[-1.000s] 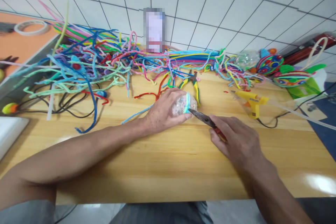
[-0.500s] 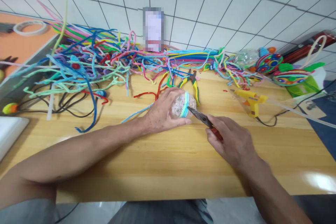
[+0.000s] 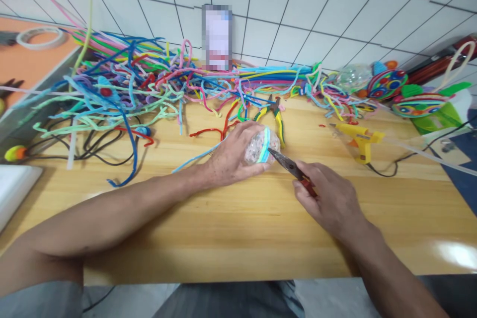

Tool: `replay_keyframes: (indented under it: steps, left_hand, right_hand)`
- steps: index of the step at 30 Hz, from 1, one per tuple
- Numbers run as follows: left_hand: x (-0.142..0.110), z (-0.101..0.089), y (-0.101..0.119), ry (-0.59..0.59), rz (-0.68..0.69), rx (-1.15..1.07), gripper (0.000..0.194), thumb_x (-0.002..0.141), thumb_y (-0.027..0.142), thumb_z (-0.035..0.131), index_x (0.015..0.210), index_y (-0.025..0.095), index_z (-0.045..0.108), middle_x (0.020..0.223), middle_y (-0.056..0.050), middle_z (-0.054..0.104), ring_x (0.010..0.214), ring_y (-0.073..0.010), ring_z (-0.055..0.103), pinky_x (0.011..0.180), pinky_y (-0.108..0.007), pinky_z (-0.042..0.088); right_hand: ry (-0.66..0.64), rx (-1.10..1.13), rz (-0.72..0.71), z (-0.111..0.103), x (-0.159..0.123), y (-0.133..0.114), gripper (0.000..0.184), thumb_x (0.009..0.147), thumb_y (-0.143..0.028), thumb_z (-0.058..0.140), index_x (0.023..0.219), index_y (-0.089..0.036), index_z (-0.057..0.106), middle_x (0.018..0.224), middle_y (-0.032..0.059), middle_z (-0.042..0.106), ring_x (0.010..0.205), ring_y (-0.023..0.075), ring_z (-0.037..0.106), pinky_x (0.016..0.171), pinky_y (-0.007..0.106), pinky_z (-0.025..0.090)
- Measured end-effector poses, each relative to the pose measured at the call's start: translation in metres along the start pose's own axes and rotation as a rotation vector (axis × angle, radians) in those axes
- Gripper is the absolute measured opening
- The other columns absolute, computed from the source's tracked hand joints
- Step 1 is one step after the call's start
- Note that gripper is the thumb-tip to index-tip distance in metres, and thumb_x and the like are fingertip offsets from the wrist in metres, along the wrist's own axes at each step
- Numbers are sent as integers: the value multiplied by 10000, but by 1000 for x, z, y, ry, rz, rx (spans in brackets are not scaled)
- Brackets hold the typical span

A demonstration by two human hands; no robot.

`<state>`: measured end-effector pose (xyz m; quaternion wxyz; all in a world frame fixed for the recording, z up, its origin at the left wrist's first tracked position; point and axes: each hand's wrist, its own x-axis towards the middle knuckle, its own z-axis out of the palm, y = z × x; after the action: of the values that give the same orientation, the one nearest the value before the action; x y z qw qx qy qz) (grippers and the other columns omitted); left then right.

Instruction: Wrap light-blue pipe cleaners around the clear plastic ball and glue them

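Observation:
My left hand (image 3: 234,154) is closed around a clear ball (image 3: 255,146) with pale, speckled bits showing in it. Yellow-green and light blue pipe cleaner bands (image 3: 265,145) run round the ball. In my right hand (image 3: 330,191) is a pair of needle-nose pliers (image 3: 290,166) with red handles, gripped in the fist. The tips of the pliers touch the ball at the edge of the blue band. Just behind the ball lie yellow-and-green pliers (image 3: 278,121), and bent red pipe cleaners (image 3: 223,126) lie by my left hand.
A tangled heap of pipe cleaners (image 3: 122,79) spreads along the tiled wall. A phone (image 3: 218,39) leans upright there. To the right are a yellow glue gun (image 3: 359,139), another clear ball (image 3: 352,78) and colourful fish-like figures (image 3: 421,104). A tape roll (image 3: 40,38) sits at far left.
The ball has turned slightly in my left hand, and the pliers' tips have shifted a little up and to the right along the band. Both hands keep their holds.

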<state>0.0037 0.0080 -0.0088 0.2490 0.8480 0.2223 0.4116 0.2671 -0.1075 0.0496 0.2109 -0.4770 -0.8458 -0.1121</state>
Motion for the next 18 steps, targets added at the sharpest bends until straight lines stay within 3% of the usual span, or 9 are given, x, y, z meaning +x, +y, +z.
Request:
replay_keyframes:
  steps: [15, 18]
  left_hand:
    - [2, -4, 6, -1, 9, 26, 735, 1008, 475, 726, 1603, 245, 362, 1549, -206, 520, 1499, -378, 507, 1267, -622, 460]
    - [3, -6, 9, -2, -27, -17, 618, 1054, 448, 658, 1579, 260, 393, 1540, -180, 542, 1496, -354, 513, 1271, -591, 459]
  right_hand:
    - [27, 40, 13, 6, -3, 2, 344, 1031, -195, 596, 1373, -221, 594, 943, 63, 784, 776, 240, 760, 677, 345, 589]
    - [18, 36, 18, 6, -3, 2, 364, 1026, -197, 593, 1388, -235, 593, 956, 64, 792, 785, 247, 767, 675, 352, 591]
